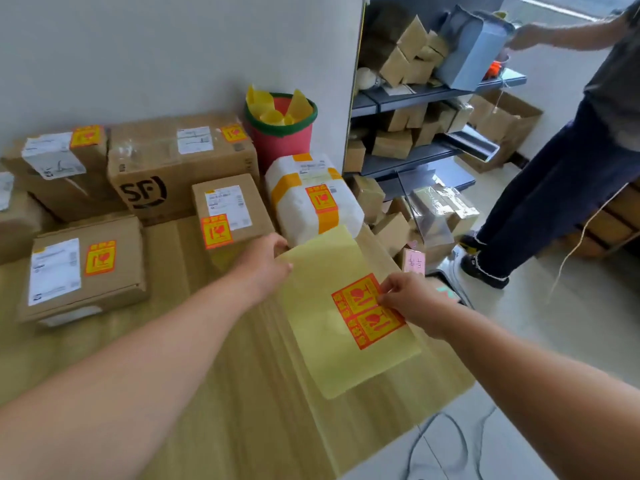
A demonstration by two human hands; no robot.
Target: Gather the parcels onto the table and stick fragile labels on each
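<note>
Yellow sheet (332,341): flat on bench (225,393), two fragile labels (367,311) on it.
Left grip (268,265): clamped on sheet's far edge.
Right grip (410,301): pinching upper label's edge.
Parcels (173,168): five labelled, at bench rear; white parcel (311,202) just beyond sheet.
Around: red bucket (282,133) with yellow sheets by wall; shelf (433,93) of boxes, standing person (571,168) at right.

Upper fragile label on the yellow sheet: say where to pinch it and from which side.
Pinch the right corner of the upper label, coming from the right: it lies flat on the backing sheet, that corner meets the right hand, and the left hand holds the sheet.
</note>
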